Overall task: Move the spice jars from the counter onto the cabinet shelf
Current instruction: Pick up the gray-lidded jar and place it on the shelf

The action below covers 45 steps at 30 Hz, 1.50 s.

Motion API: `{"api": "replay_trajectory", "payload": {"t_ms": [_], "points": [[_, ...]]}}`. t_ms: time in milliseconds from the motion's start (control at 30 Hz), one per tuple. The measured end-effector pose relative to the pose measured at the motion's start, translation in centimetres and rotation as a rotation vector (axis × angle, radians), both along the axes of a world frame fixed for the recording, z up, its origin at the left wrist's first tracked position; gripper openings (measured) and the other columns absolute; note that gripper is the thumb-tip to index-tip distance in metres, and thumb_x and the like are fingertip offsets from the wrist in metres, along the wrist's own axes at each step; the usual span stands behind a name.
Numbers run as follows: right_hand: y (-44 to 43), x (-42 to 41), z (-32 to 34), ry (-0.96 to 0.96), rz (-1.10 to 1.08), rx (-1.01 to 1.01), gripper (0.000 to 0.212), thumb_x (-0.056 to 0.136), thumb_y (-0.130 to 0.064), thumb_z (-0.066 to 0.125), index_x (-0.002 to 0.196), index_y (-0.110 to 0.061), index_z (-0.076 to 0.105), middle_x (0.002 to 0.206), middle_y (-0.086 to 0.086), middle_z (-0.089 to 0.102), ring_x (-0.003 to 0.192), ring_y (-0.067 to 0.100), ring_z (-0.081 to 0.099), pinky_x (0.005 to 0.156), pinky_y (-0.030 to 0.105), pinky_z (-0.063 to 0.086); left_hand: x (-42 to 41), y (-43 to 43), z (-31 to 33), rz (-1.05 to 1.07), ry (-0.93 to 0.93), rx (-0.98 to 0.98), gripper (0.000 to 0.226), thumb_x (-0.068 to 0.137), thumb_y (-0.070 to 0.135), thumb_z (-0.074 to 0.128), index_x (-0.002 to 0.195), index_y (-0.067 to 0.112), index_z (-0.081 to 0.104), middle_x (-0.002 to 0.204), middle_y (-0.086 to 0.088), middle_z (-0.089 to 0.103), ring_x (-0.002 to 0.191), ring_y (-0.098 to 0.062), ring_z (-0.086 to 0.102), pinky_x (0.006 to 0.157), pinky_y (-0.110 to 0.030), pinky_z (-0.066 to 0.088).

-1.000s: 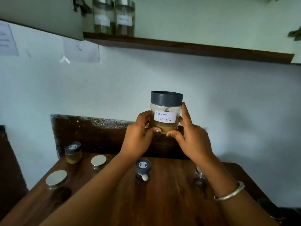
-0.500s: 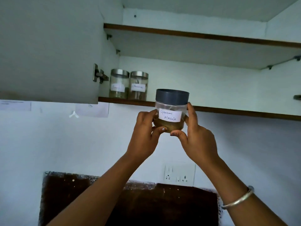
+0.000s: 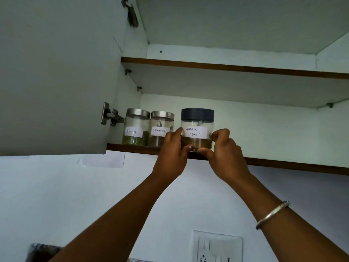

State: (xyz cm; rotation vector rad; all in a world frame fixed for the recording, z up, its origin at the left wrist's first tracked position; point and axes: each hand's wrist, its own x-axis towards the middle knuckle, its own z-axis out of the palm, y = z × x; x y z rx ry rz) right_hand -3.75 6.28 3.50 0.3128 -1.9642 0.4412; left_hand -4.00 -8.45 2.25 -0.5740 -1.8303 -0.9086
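A clear jar with a dark grey lid and a "Garam Masala" label (image 3: 197,129) is at the front edge of the lower cabinet shelf (image 3: 283,165); I cannot tell whether it rests on the shelf. My left hand (image 3: 172,154) grips its left side and my right hand (image 3: 224,154) grips its right side, thumbs meeting under its base. To its left on the same shelf stand a steel-lidded "Fennel" jar (image 3: 136,127) and a steel-lidded "Cinnamon" jar (image 3: 160,128). The left hand covers part of the Cinnamon jar's lower right.
The open cabinet door (image 3: 56,76) hangs at the left with its hinge (image 3: 111,116). An upper shelf (image 3: 226,68) runs above. A wall socket (image 3: 217,248) sits low on the white wall. The counter is almost out of view.
Both hands have lifted the Garam Masala jar from above the counter up to the shelf edge, beside the Cinnamon jar. My view has tilted upward, leaving the counter behind.
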Motion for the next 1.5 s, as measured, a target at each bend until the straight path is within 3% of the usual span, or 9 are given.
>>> {"api": "replay_trajectory", "payload": {"t_ms": [100,300,567,733,933,1033,1133,1200,1500], "points": [[-0.2,-1.4,-0.3,-0.062,0.019,0.003,0.051,0.085,-0.046,0.059,0.116,-0.014,0.034,0.107,0.01,0.063,0.075,0.017,0.056,0.059,0.023,0.043,-1.1,-0.1,-0.3,-0.003,0.021,0.02,0.052,0.091,0.014,0.055,0.139,0.011,0.034,0.128,-0.009,0.049,0.118,-0.02,0.047,0.094,-0.023,0.037],[-1.1,-3.6,-0.6,-0.112,0.023,0.017,0.044,0.09,-0.047,0.049,0.115,-0.014,0.034,0.099,0.006,0.063,0.069,0.016,0.058,0.055,0.022,0.042,-3.1,0.0,-1.0,0.046,0.033,-0.02,0.049,0.091,0.017,0.056,0.136,0.012,0.036,0.131,-0.008,0.05,0.121,-0.024,0.047,0.1,-0.037,0.044],[-3.0,-5.0,-1.9,-0.02,-0.228,0.14,0.049,0.093,-0.053,0.036,0.124,-0.017,0.042,0.121,0.004,0.055,0.102,0.024,0.055,0.085,0.037,0.038,-5.3,0.2,-1.9,0.263,0.017,-0.142,0.059,0.092,0.012,0.049,0.145,0.009,0.023,0.147,-0.011,0.033,0.136,-0.026,0.025,0.111,-0.03,0.023],[-3.1,-5.6,-2.9,-0.057,-0.273,0.193,0.064,0.093,-0.055,0.027,0.143,-0.016,0.027,0.135,0.004,0.052,0.119,0.027,0.047,0.101,0.044,0.028,-5.6,0.8,-2.0,0.318,0.004,-0.107,0.061,0.092,0.018,0.045,0.146,0.008,0.019,0.144,-0.014,0.026,0.133,-0.026,0.025,0.109,-0.03,0.029],[-3.0,-5.3,-3.0,-0.034,-0.211,0.182,0.052,0.091,-0.052,0.037,0.129,-0.017,0.041,0.122,0.003,0.059,0.114,0.026,0.049,0.102,0.044,0.026,-5.2,0.9,-2.6,0.243,-0.003,-0.07,0.057,0.093,0.018,0.045,0.145,0.006,0.023,0.14,-0.016,0.029,0.131,-0.028,0.031,0.108,-0.037,0.034],[-2.7,-5.2,-3.1,-0.075,-0.203,0.22,0.064,0.09,-0.055,0.038,0.14,-0.015,0.027,0.143,0.008,0.042,0.129,0.028,0.038,0.11,0.048,0.017,-5.0,0.7,-2.7,0.304,-0.005,-0.173,0.066,0.09,0.016,0.05,0.146,0.007,0.018,0.146,-0.015,0.023,0.135,-0.028,0.024,0.111,-0.034,0.029],[-2.5,-4.7,-3.8,-0.145,-0.229,0.307,0.09,0.088,-0.057,0.042,0.148,-0.014,-0.009,0.157,0.016,-0.004,0.145,0.033,0.002,0.114,0.052,-0.002,-4.3,0.8,-3.2,0.299,-0.038,-0.255,0.078,0.086,0.017,0.056,0.148,0.007,0.009,0.154,-0.013,0.009,0.141,-0.027,0.013,0.114,-0.032,0.023],[-2.7,-4.1,-4.5,-0.176,-0.236,0.364,0.099,0.086,-0.055,0.048,0.146,-0.016,-0.021,0.155,0.016,-0.019,0.143,0.034,-0.015,0.113,0.054,-0.007,-3.7,0.8,-3.8,0.292,-0.065,-0.32,0.082,0.088,0.019,0.055,0.148,0.01,0.0,0.157,-0.01,-0.005,0.145,-0.024,0.003,0.115,-0.031,0.019],[-2.3,0.9,-9.3,-0.524,-0.101,0.451,0.104,0.083,-0.049,0.059,0.146,-0.023,-0.019,0.155,0.006,-0.025,0.141,0.03,-0.024,0.115,0.052,0.001,1.3,-0.1,-8.3,0.214,-0.438,-0.535,0.089,0.089,0.034,0.057,0.148,0.018,-0.008,0.156,-0.007,-0.016,0.145,-0.028,-0.003,0.116,-0.043,0.018]]}}
